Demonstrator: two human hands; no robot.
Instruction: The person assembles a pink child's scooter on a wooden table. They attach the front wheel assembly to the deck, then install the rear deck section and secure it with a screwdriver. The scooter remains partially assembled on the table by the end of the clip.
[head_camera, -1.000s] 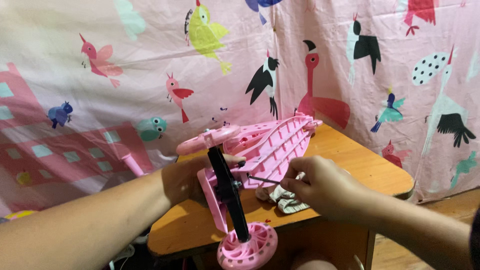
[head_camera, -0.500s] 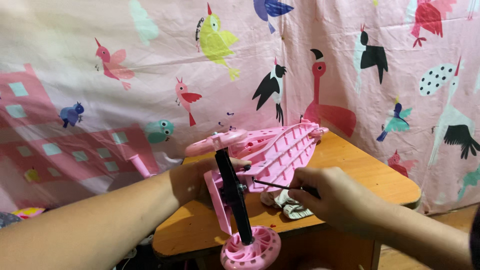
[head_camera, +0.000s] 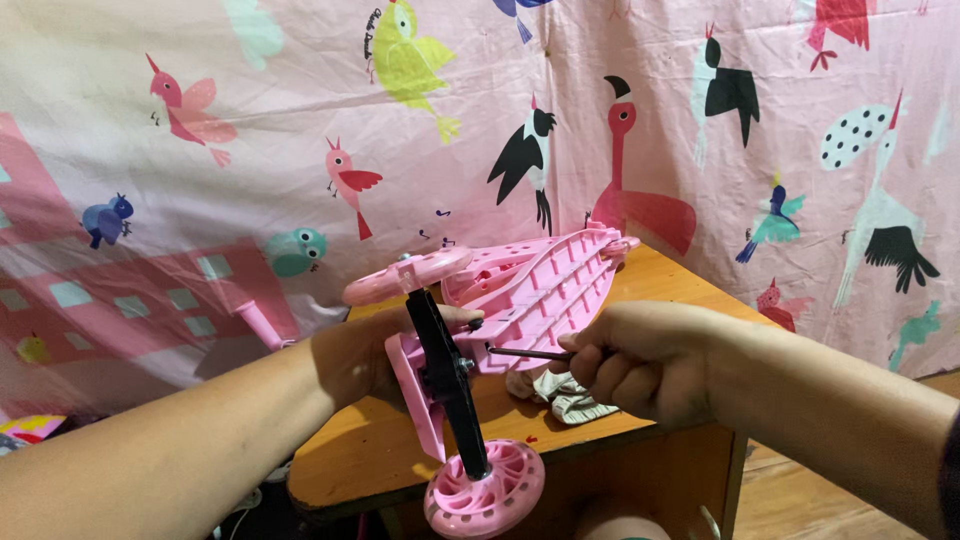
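Observation:
A pink toy scooter (head_camera: 540, 285) lies upside down on a small wooden table (head_camera: 390, 455), its ribbed underside facing me. A black axle bar (head_camera: 445, 375) joins two pink wheels, one above (head_camera: 405, 275) and one below (head_camera: 485, 490). My left hand (head_camera: 365, 355) grips the scooter's front end beside the black bar. My right hand (head_camera: 635, 360) holds a thin dark screwdriver (head_camera: 530, 352), whose tip touches the scooter body near the bar.
A pink curtain (head_camera: 700, 120) printed with colourful birds hangs close behind the table. A crumpled cloth (head_camera: 565, 395) lies on the tabletop under my right hand. A pink tube (head_camera: 262, 325) pokes out at the left. Wooden floor shows at the lower right.
The view has shifted slightly. Both hands and the scooter keep their grip and pose; the screwdriver stays against the scooter body.

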